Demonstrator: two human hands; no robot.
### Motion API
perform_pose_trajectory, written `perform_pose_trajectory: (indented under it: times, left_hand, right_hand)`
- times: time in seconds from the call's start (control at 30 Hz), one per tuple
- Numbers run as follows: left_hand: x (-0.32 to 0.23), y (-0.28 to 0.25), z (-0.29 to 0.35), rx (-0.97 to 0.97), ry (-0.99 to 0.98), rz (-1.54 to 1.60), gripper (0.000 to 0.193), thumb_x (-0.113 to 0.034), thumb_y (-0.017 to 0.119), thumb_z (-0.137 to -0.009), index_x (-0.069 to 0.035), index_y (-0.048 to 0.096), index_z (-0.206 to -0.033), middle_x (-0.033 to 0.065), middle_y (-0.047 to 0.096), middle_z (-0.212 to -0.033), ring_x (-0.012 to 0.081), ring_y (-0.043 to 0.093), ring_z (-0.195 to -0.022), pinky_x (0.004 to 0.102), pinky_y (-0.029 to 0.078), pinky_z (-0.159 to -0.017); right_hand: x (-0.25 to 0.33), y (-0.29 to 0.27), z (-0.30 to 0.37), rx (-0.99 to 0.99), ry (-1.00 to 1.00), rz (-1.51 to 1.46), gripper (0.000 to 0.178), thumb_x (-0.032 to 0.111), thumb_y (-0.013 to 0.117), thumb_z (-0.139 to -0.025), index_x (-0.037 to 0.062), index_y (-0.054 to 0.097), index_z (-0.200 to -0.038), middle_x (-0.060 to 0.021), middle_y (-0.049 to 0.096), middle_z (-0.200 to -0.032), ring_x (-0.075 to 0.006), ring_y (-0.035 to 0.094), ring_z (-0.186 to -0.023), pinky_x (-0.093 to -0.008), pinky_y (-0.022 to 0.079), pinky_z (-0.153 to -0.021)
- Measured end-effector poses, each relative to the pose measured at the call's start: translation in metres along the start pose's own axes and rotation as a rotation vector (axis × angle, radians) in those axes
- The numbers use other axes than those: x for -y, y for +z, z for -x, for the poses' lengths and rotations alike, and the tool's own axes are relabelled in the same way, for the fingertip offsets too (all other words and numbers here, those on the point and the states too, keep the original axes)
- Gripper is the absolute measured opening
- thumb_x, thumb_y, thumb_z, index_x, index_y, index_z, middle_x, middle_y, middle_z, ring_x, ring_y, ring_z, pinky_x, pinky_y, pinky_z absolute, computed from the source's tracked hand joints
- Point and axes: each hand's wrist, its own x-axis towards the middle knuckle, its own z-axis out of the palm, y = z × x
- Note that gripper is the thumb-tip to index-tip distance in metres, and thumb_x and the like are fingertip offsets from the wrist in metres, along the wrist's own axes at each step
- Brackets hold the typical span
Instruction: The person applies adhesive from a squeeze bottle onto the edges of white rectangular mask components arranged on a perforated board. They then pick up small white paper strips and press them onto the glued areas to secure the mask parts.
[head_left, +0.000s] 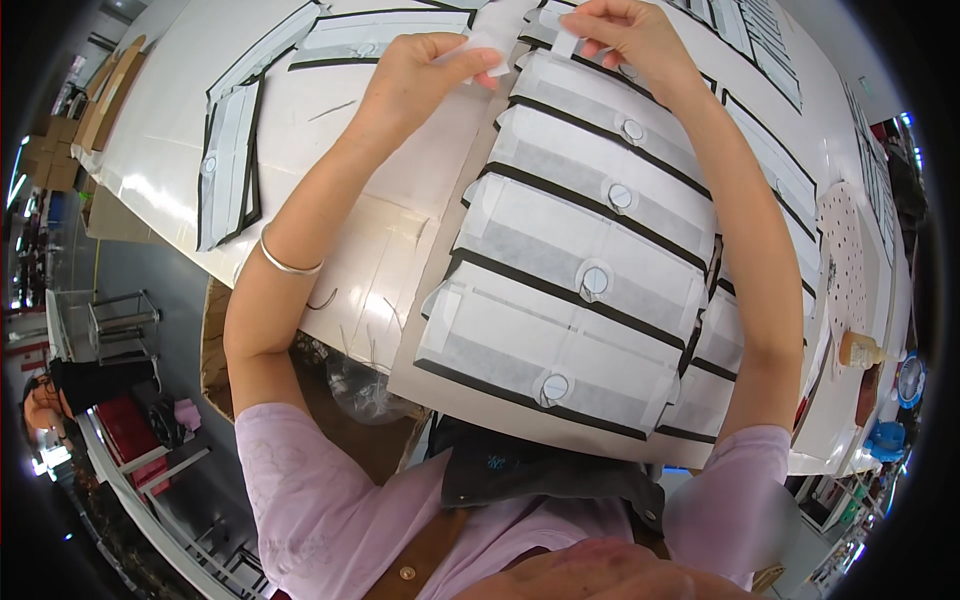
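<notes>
My left hand [425,80] is closed in a pinch on a small, pale translucent piece [488,62], above the far left edge of a row of panels. My right hand [635,45] pinches a small white strip [564,44] over the far end of that row. The flat white panels [570,225] have black edges and overlap one another down a grey-beige board [420,345]. Each carries a round clear-and-white disc [595,281] near its lower black edge. The nearest panel [550,345] lies closest to my body. The far panels are partly hidden by my right hand.
More black-edged panels lie at the left [228,165], at the far left [385,38] and under my right forearm [765,250]. A dotted pale sheet [842,260] and an amber bottle [858,350] sit at the right. A clear plastic bag [365,390] hangs below the table edge.
</notes>
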Motion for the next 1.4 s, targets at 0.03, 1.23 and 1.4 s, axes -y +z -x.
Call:
perform_pose_trajectory:
  times: [0.03, 1.23, 1.4]
  left_hand:
    - [0.000, -0.004, -0.003, -0.008, -0.025, -0.035, 0.038, -0.041, 0.072, -0.094, -0.006, 0.077, -0.082, -0.0016, 0.065, -0.076, 0.0073, 0.048, -0.071, 0.0229, 0.039, -0.068]
    - [0.030, 0.027, -0.064, -0.062, 0.609, -0.823, 0.024, -0.020, 0.056, -0.102, -0.009, 0.069, -0.118, 0.0101, 0.070, -0.127, 0.0405, 0.038, -0.147, 0.0666, 0.021, -0.119]
    - [0.031, 0.021, -0.073, -0.154, 0.528, -0.651, 0.024, -0.018, 0.056, -0.102, -0.006, 0.069, -0.118, 0.0151, 0.069, -0.124, 0.0427, 0.041, -0.144, 0.0655, 0.023, -0.118]
  right_hand:
    - [-0.003, -0.006, -0.008, -0.069, 0.057, -0.004, 0.017, 0.017, 0.078, -0.093, 0.0023, 0.072, -0.087, -0.0024, 0.065, -0.069, -0.0082, 0.055, -0.056, -0.0223, 0.041, -0.049]
    - [-0.001, 0.003, -0.044, -0.077, -0.009, 0.381, 0.017, 0.015, 0.077, -0.086, 0.0035, 0.072, -0.099, -0.0141, 0.072, -0.079, -0.0244, 0.069, -0.076, -0.0377, 0.055, -0.072]
    - [-0.033, -0.017, -0.057, -0.076, -0.728, 0.874, 0.021, 0.009, 0.064, -0.094, 0.0057, 0.073, -0.112, -0.0168, 0.071, -0.093, -0.0317, 0.069, -0.087, -0.0419, 0.055, -0.079]
